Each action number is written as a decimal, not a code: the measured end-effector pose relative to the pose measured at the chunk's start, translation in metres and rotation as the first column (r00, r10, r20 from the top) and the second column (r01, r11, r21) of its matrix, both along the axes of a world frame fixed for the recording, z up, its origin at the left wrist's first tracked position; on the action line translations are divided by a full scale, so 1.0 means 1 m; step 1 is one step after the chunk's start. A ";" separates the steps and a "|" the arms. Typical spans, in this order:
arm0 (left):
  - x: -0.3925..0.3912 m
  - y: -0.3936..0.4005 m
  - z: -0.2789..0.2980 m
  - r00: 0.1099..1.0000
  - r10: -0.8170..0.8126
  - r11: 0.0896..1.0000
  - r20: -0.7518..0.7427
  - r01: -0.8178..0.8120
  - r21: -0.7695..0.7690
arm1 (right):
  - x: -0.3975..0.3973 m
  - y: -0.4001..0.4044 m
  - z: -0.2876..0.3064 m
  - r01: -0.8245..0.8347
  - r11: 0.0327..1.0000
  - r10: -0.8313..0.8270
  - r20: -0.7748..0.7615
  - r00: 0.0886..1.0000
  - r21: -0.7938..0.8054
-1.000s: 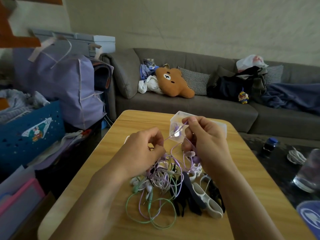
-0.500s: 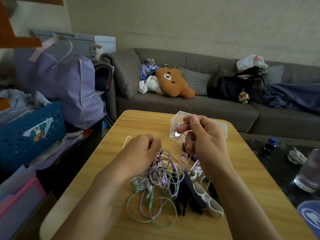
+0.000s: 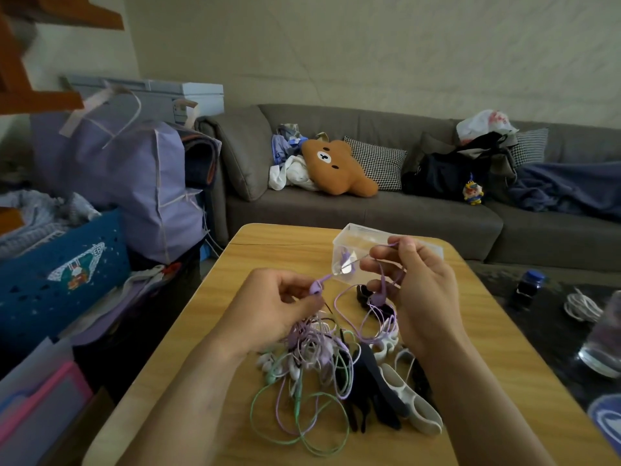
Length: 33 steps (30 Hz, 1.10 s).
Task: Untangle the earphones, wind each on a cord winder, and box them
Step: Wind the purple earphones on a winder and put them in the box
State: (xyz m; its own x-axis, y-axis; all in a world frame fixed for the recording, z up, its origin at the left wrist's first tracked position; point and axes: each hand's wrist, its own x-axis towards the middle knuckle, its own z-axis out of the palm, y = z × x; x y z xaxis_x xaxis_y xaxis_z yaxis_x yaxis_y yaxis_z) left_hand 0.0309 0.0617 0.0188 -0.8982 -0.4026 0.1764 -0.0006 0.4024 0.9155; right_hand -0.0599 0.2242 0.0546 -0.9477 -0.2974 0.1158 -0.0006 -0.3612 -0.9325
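Earphones, tangled heap of lilac, mint-green & white cords point(image 3: 312, 361), lie mid-table on wooden table point(image 3: 188, 334) w/ rounded corners, nearer the front edge. Left hand point(image 3: 268, 307): fingers curled, grip pinching a lilac earbud point(image 3: 316, 286) raised above the heap. Right hand point(image 3: 416, 290): thumb & forefinger pinch the same lilac cord point(image 3: 349, 264), stretched between both hands; a second lilac bud point(image 3: 381, 294) hangs beside the palm. Clear plastic box point(image 3: 349, 237), open, stands toward the far edge, just behind the right hand. White silicone cord winder point(image 3: 413, 405) & black cord winders point(image 3: 373, 388) lie right of the heap, touching it. Beyond the far edge: grey sofa point(image 3: 403, 216) w/ brown bear cushion point(image 3: 336, 166). Off the right edge: drinking glass point(image 3: 605, 341).
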 end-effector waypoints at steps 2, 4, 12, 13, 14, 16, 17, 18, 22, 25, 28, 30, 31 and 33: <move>0.000 0.001 0.002 0.996 0.080 0.995 -0.042 -0.078 0.058 | -0.001 0.002 0.001 0.006 1.000 -0.006 0.007 1.000 -0.008; 0.001 0.003 0.004 0.992 0.107 0.993 -0.069 -0.102 0.066 | -0.001 0.004 0.002 -0.008 1.000 0.008 0.002 1.000 0.001; -0.005 0.003 -0.003 0.927 0.326 0.926 -0.188 -0.353 -0.134 | -0.005 0.007 0.006 -0.047 0.999 0.048 -0.044 0.998 0.027; -0.005 0.004 -0.002 0.917 0.352 0.920 -0.188 -0.376 -0.109 | -0.006 0.009 0.007 -0.049 0.998 0.050 -0.053 0.997 0.029; -0.005 0.003 -0.002 0.909 0.374 0.916 -0.185 -0.393 -0.081 | -0.006 0.011 0.008 -0.048 0.998 0.051 -0.058 0.997 0.038; -0.007 0.000 -0.004 0.893 0.419 0.901 -0.165 -0.431 -0.041 | -0.009 0.016 0.011 -0.055 0.996 0.059 -0.065 0.996 0.065; -0.007 -0.002 -0.005 0.879 0.454 0.887 -0.144 -0.461 -0.014 | -0.010 0.018 0.011 -0.061 0.995 0.066 -0.067 0.996 0.077; -0.007 -0.004 -0.005 0.866 0.484 0.875 -0.124 -0.483 0.042 | -0.012 0.020 0.012 -0.064 0.994 0.071 -0.077 0.995 0.091; -0.006 -0.004 0.001 0.875 0.484 0.875 -0.005 -0.483 0.015 | -0.018 0.034 0.016 -0.069 0.950 0.151 -0.252 0.956 0.306; -0.005 0.004 -0.001 0.806 0.591 0.724 0.013 -0.523 -0.450 | -0.021 0.046 0.022 0.057 0.889 0.182 -0.464 0.867 0.454; -0.002 0.029 0.010 0.810 0.442 0.695 -0.385 -0.580 -0.425 | -0.021 0.057 0.034 0.146 0.899 0.145 -0.596 0.790 0.412; -0.003 0.057 0.021 0.917 0.141 0.931 -0.373 -0.251 -0.267 | -0.015 0.060 0.043 0.102 0.941 0.128 -0.617 0.777 0.324; -0.004 0.070 0.022 0.960 -0.023 0.986 -0.279 -0.024 -0.163 | -0.011 0.060 0.047 0.061 0.959 0.129 -0.614 0.779 0.279; -0.014 0.086 0.009 0.970 -0.226 0.974 -0.094 0.223 -0.035 | -0.004 0.058 0.049 0.009 0.973 0.138 -0.608 0.782 0.232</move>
